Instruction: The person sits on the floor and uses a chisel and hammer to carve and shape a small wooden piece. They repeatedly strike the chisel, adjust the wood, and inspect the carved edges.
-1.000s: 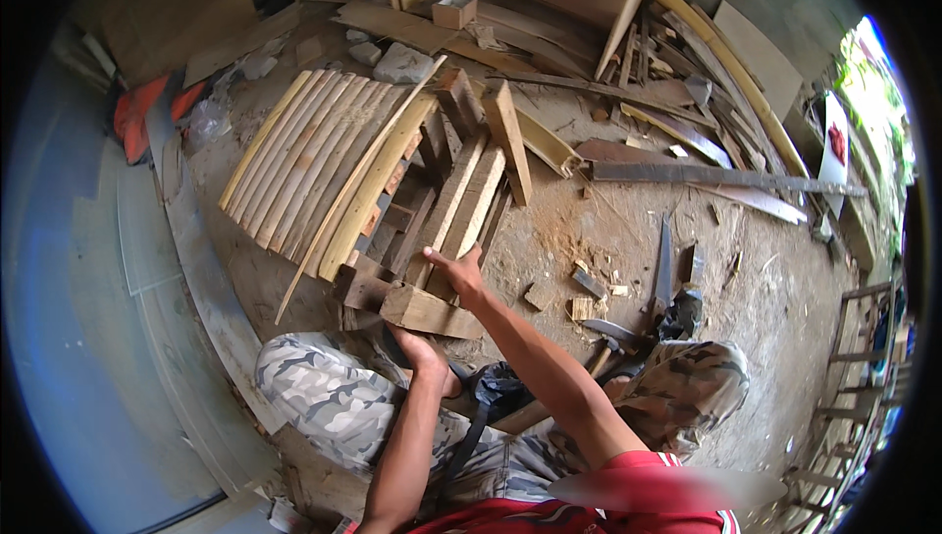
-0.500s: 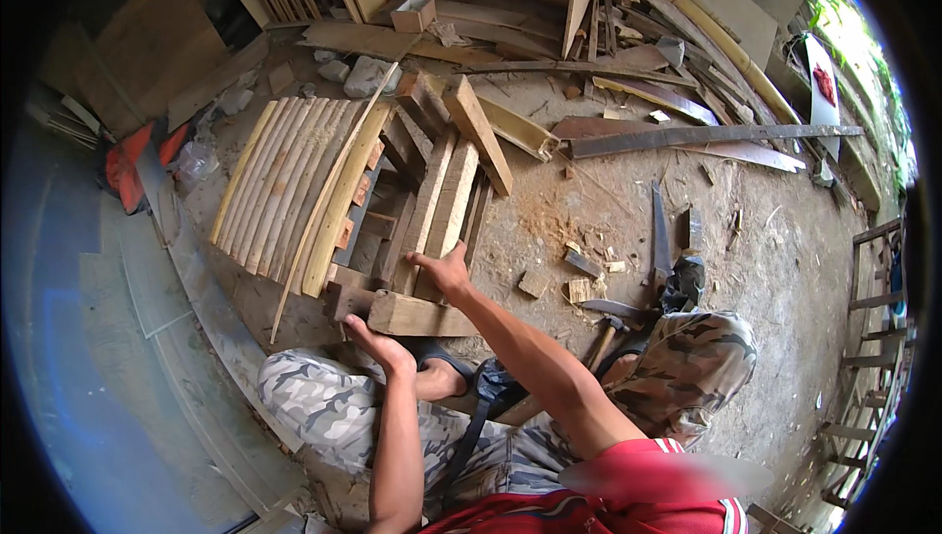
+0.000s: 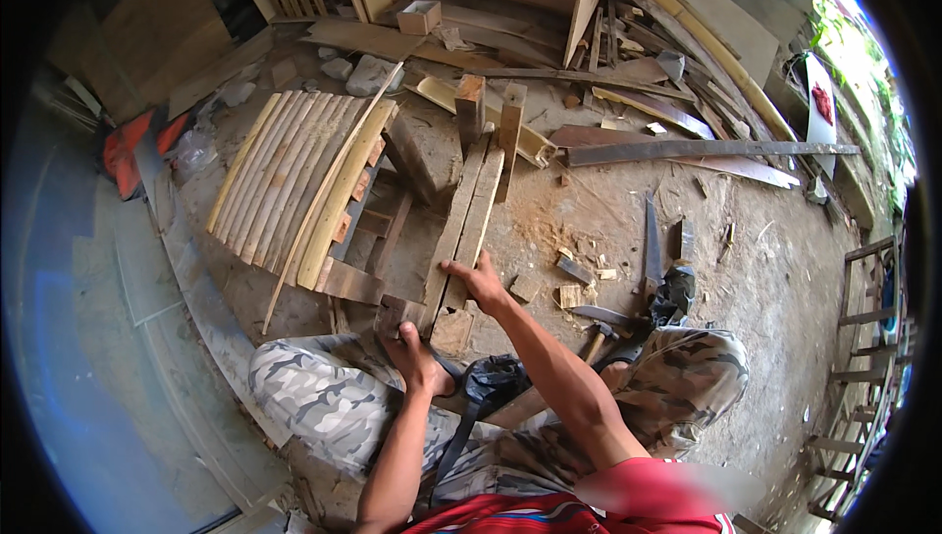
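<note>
In front of me is a wooden frame (image 3: 461, 210) of two long pale rails side by side, with thick short posts at both ends. My right hand (image 3: 476, 282) is closed over the near part of the rails, fingers across the top. At the near left corner my left hand (image 3: 416, 359) grips the end of a dark post, thumb on top; its other fingers are mostly hidden beneath. Just left stands a low bench (image 3: 289, 181) topped with curved pale slats, a long thin strip lying along its right edge.
A handsaw (image 3: 652, 240), a hammer (image 3: 597, 340) and a broad blade (image 3: 601, 314) lie right of the frame, among wood offcuts (image 3: 575, 269) and sawdust. A long dark plank (image 3: 706, 149) crosses the floor beyond. Scrap timber (image 3: 687, 53) is heaped at the back right.
Both hands have shifted the wooden frame to the right, away from the slatted bench, and rolled it. Its far posts, slanted before, now stand more upright.
</note>
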### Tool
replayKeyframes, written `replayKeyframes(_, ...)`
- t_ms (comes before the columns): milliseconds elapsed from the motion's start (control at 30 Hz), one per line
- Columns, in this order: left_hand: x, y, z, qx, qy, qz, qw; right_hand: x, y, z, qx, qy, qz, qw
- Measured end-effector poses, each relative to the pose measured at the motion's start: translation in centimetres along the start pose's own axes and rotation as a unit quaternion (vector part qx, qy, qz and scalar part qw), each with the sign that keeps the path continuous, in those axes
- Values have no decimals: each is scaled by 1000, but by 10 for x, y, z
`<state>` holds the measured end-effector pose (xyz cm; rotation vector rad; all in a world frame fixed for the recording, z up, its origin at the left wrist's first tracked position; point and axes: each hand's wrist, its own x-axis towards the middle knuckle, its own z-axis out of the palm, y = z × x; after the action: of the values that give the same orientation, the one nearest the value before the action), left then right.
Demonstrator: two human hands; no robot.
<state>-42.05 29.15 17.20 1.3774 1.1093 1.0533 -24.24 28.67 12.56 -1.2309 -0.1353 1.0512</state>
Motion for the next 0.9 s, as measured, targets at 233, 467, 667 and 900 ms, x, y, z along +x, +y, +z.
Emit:
replayKeyframes(233,11,15,-20,99,-79,70,989,-1,7,-11,-32,1,-16,999)
replayKeyframes(467,25,21,-6,-20,-214,153,965,-13,-5,-25,-53,-16,9,998)
replayKeyframes(667,3,23,12,-94,-197,97,971,-19,-29,-38,-90,-57,-5,994)
replayKeyframes(900,-16,19,24,-96,-188,74,975,-20,-45,-50,-154,-20,57,986)
